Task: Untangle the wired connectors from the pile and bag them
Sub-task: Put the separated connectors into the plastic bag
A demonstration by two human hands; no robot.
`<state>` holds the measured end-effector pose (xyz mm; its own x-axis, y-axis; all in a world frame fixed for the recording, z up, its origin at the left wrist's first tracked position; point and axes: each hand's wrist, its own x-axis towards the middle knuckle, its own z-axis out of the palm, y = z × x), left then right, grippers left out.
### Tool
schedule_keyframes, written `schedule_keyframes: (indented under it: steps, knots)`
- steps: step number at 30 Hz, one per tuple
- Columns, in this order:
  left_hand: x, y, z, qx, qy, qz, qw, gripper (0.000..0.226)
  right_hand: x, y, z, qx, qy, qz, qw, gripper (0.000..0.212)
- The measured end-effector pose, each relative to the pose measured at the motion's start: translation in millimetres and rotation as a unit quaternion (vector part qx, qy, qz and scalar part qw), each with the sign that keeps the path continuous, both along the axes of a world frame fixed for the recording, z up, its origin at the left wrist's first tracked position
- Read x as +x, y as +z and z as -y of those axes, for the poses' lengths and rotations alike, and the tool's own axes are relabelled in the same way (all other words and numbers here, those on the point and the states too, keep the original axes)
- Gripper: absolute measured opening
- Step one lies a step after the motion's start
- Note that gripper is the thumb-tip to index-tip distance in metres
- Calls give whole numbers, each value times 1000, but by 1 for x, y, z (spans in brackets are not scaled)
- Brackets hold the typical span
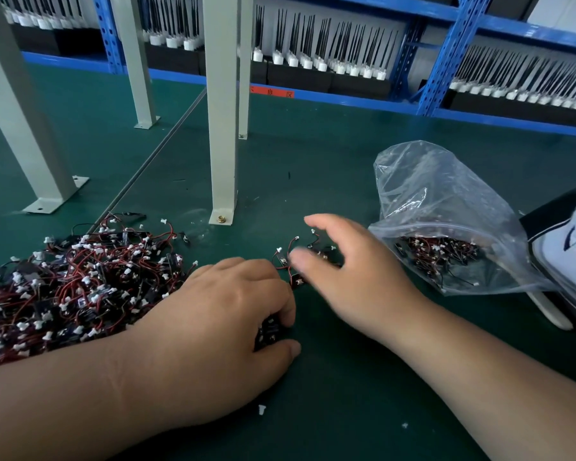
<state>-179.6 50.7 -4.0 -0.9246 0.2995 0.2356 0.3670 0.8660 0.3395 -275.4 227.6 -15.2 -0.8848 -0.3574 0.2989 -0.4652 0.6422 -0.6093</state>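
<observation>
Connectors (270, 330) w/in L grip (226, 311)

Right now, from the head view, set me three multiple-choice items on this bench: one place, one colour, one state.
1. The plastic bag lies: A) left of the connector pile; B) right of the right hand; C) under the pile.
2. The bench mat is: A) green; B) red; C) white.
3. The left hand: A) lies flat, empty; B) holds a bunch of connectors; C) is inside the bag.
Key: 1 B, it sits past the right hand; 2 A, dark green throughout; 3 B, fingers curl round black pieces.
</observation>
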Motion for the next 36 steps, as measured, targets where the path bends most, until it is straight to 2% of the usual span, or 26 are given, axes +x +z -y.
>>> schedule_keyframes:
  steps: [1,3,7,10,13,16,17,27,31,36]
  knots:
    - [0,-1,0,-3,7,-3,1000,25,0,0,1,82,10,11,997,71]
    - [-1,-1,-1,-7,13,-5,1000,21,2,0,5,192,30,27,981,85]
    - [-1,-2,-1,-14,17,-6,1000,19,2,-1,9,254,29,43,966,95]
    - [0,-1,-1,-14,18,-2,1000,19,-1,-2,15,280,15,28,960,85]
    - [0,-2,-1,-20,18,-4,1000,19,-6,-3,23,279,5,-14,960,66]
    - [0,-2,-1,-21,15,-4,1000,19,-10,-3,32,240,-14,-54,969,33]
    - [-1,-2,-1,-23,14,-5,1000,19,-10,-2,33,232,-18,-59,971,28]
    - [0,-2,0,-21,15,-3,1000,18,4,4,36,255,-33,-76,963,32]
    - [-1,-2,-1,-25,15,-2,1000,18,10,6,32,237,-31,-89,967,31]
    - [-2,-3,-1,-22,14,-3,1000,18,11,5,31,218,-47,-108,969,20]
